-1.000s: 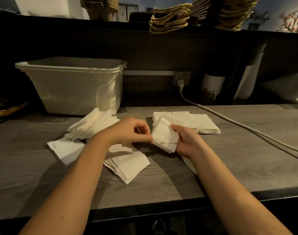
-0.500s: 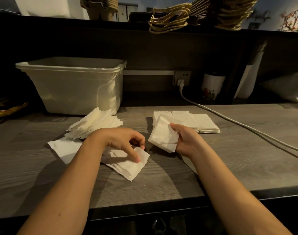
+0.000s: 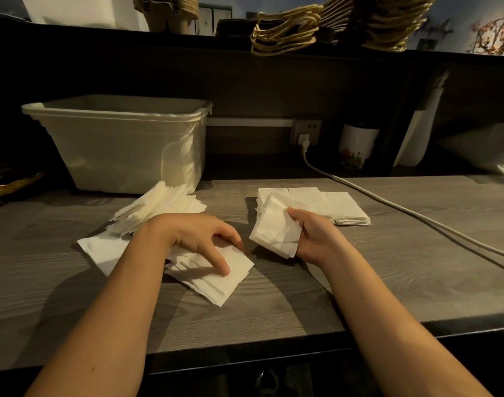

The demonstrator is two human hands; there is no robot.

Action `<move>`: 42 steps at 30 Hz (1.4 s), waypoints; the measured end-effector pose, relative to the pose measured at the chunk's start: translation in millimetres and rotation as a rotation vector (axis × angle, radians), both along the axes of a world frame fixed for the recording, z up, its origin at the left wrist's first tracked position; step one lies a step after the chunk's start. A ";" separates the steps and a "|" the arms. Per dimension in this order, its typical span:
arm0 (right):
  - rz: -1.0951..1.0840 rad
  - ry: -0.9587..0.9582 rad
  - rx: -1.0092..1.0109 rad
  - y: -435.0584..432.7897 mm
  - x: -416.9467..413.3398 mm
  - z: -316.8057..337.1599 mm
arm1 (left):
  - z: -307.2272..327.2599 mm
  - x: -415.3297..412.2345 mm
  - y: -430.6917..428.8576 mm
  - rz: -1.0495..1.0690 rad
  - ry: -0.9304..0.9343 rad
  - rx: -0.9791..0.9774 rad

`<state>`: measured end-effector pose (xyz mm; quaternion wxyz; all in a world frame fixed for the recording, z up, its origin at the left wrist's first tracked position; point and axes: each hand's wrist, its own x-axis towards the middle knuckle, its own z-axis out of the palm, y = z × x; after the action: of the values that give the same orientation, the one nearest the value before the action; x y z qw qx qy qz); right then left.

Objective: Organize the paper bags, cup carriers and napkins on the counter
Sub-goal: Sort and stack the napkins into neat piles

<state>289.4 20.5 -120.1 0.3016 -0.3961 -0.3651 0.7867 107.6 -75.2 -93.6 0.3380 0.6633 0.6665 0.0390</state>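
Step in hand, as judged: take next napkin from loose pile [image 3: 216,279] near left, add to bundle [image 3: 276,233]

Slide only top sheet with fingertip, pinch at corner, square edges before adding; thin tissue likely drags neighbours

Left hand [image 3: 205,239] palm down over pile, fingers loosely bent, fingertip pressing top sheet, no pinch visible

Right hand [image 3: 313,236] just right, thumb and fingers clasping bundle, tilted above counter [image 3: 388,267]

Tidy stack [image 3: 331,204] far right; fanned stack [image 3: 159,207] far left by tub [image 3: 124,144]
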 end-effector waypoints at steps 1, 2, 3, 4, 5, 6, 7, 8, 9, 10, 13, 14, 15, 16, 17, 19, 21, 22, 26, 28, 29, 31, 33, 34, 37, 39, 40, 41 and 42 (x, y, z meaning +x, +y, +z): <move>-0.003 -0.003 0.000 0.5 -0.1 0.0 | -0.5 -0.5 0.2 0.003 0.017 0.004; -0.006 -0.008 0.000 1.0 -0.4 -0.1 | -0.6 -0.5 0.3 0.004 0.020 0.012; -0.008 -0.014 0.002 1.3 -0.6 -0.2 | -0.7 -0.5 0.2 0.005 0.008 0.023; -0.008 -0.018 0.006 1.4 -0.6 -0.1 | -0.6 -0.4 0.2 0.006 -0.015 0.039; -0.008 -0.020 0.006 1.5 -0.6 -0.1 | -0.4 -0.5 0.5 0.011 -0.035 0.057; -0.007 -0.019 0.004 1.6 -0.6 -0.1 | -0.1 -0.5 0.6 0.016 -0.050 0.073; -0.007 -0.021 0.003 2.0 -0.8 -0.5 | 0.1 -0.4 0.6 0.018 -0.060 0.087; -0.006 -0.024 0.003 2.3 -0.7 -0.7 | 0.6 0.1 0.5 0.018 -0.071 0.103; -0.005 -0.027 0.003 2.4 -0.9 -1.2 | 1.0 0.6 0.2 0.021 -0.087 0.125; -0.003 -0.027 0.002 2.4 -1.0 -1.4 | 1.8 1.0 0.0 0.029 -0.111 0.149; 0.009 -0.022 0.009 2.9 -0.9 -2.4 | 3.9 1.4 -1.3 0.085 -0.205 0.238; 0.012 -0.023 0.010 2.8 -0.9 -2.6 | 4.1 1.2 -1.6 0.106 -0.228 0.269; 0.011 -0.024 0.008 2.9 -0.8 -3.1 | 3.9 1.1 -1.3 0.123 -0.240 0.287; 0.009 -0.026 0.008 3.1 -0.7 -3.4 | 3.6 1.3 -0.8 0.132 -0.234 0.293; 0.007 -0.030 0.007 3.7 -0.7 -4.1 | 2.8 1.7 0.1 0.135 -0.212 0.290; 0.006 -0.034 0.003 3.9 -0.8 -3.9 | 1.2 2.6 1.1 0.131 -0.151 0.269; 0.006 -0.037 -0.006 4.6 -1.3 -3.8 | 0.0 3.1 1.4 0.120 -0.078 0.240; 0.005 -0.040 -0.007 5.2 -1.2 -4.0 | -0.5 3.0 1.8 0.113 -0.047 0.230; 0.009 -0.045 -0.001 5.7 -1.4 -4.6 | 0.1 0.6 0.5 0.110 -0.115 0.247; 0.012 -0.041 0.001 5.3 -1.3 -4.9 | 2.6 0.5 -1.0 0.114 -0.210 0.260; 0.013 -0.040 0.004 5.2 -1.4 -5.3 | 3.7 0.8 -2.1 0.119 -0.251 0.267; 0.016 -0.043 0.012 4.7 -1.6 -6.3 | 5.6 1.6 -3.3 0.162 -0.308 0.310; 0.025 -0.041 0.012 4.1 -1.4 -6.4 | 7.7 2.4 -2.5 0.261 -0.355 0.394; 0.036 -0.034 0.008 3.4 -1.3 -6.3 | 8.6 3.4 -1.4 0.332 -0.389 0.437; 0.108 0.008 0.003 0.6 -2.9 -6.4 | 7.6 11.3 5.5 0.590 -0.552 0.524; 0.154 0.031 0.003 -0.9 -4.8 -7.5 | 4.0 20.9 10.7 0.741 -0.722 0.533; 0.171 0.040 -0.001 -1.7 -5.5 -7.6 | 1.8 26.7 12.6 0.791 -0.792 0.530; 0.180 0.048 -0.008 -2.5 -6.1 -7.8 | -1.0 32.6 14.6 0.820 -0.828 0.531; 0.185 0.056 -0.017 -3.1 -7.0 -8.2 | -4.1 38.2 16.6 0.828 -0.833 0.542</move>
<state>282.4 17.4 -128.3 0.2344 -0.3409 -0.3847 0.8251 145.9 -58.6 -97.7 0.3458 0.3425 0.6466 0.5873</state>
